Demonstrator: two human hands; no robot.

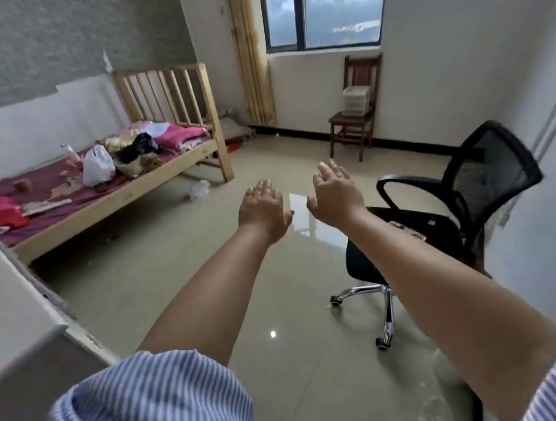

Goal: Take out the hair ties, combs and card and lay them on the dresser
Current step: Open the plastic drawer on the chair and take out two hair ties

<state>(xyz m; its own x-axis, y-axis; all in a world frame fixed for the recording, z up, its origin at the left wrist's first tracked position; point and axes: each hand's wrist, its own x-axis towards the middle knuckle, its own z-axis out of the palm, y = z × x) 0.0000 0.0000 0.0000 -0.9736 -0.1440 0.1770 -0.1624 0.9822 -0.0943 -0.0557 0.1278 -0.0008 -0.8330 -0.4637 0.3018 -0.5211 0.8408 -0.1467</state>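
Note:
Both my arms are stretched straight out over the tiled floor, backs of the hands up. My left hand (263, 208) is flat with fingers extended and holds nothing. My right hand (335, 194) is just beside it, also flat, fingers apart and empty. A small white plastic drawer unit (357, 100) stands on the wooden chair (351, 122) by the far wall under the window. No hair ties, combs or card can be made out. A grey-white furniture top (14, 307) fills the lower left corner.
A black mesh office chair (456, 201) on wheels stands to the right, close to my right arm. A wooden bed (115, 199) with bags, clothes and clutter runs along the left wall. Shiny tiled floor (285, 306) lies between them.

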